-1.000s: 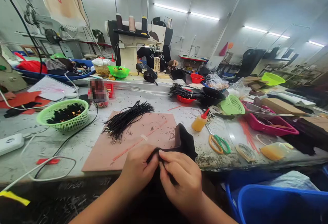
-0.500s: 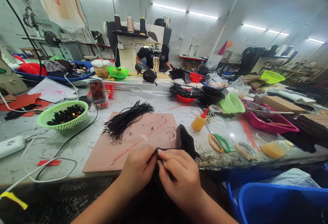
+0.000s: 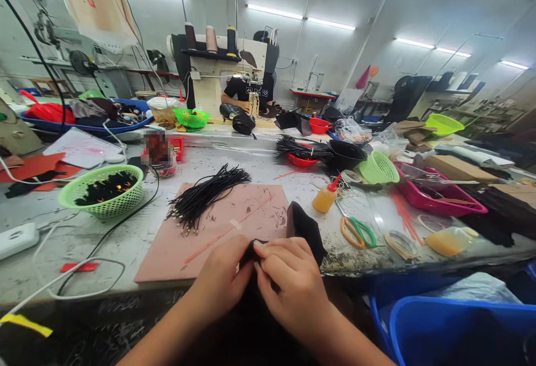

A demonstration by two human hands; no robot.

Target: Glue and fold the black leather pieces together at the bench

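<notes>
Both my hands come together at the front edge of the workbench, pinching a piece of black leather-like material (image 3: 307, 231). My left hand (image 3: 221, 268) is closed on its near edge. Thumb and fingers of my right hand (image 3: 291, 282) press on the same edge, right beside the left fingertips. Part of the piece stands up behind my right hand, and the rest is hidden by my fingers or lost against the dark below. Just beyond lies a pinkish board (image 3: 167, 260) with a bundle of black cords (image 3: 205, 198) on it, their ends tipped with metal.
Right of the board stand a glue bottle (image 3: 325, 197) with a red nozzle, scissors (image 3: 358, 232) and tape rolls (image 3: 400, 245). A green basket (image 3: 121, 201) of black pieces sits at left. Blue bins (image 3: 460, 327) are below right. Across the bench, a person (image 3: 243, 95) sits behind a sewing machine.
My right fingers have shifted slightly over the black piece, and its upright part has turned to show more of its dark face. My left hand stays nearly in place.
</notes>
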